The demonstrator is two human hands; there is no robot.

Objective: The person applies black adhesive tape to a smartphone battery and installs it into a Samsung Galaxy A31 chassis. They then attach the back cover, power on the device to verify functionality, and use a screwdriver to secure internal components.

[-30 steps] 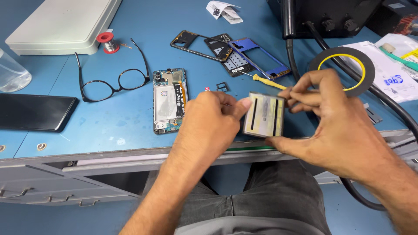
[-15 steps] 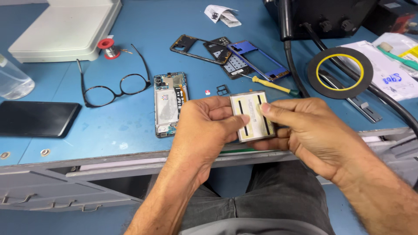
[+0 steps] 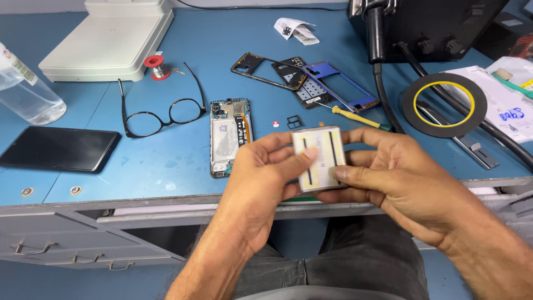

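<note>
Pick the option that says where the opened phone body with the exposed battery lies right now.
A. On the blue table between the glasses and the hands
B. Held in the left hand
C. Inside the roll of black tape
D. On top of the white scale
A: the opened phone body lies flat on the blue table, just right of the glasses and left of the left hand, which together with the right hand holds a pale flat battery.

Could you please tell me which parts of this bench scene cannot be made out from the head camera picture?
- Pale flat part: its lower edge and underside are covered by the left hand and right hand.
- Clear bottle: its top is cut off by the left edge.
- Black station: its upper part is cut off by the top edge.
- Small tray on the blue bench: too small for detail.
</note>
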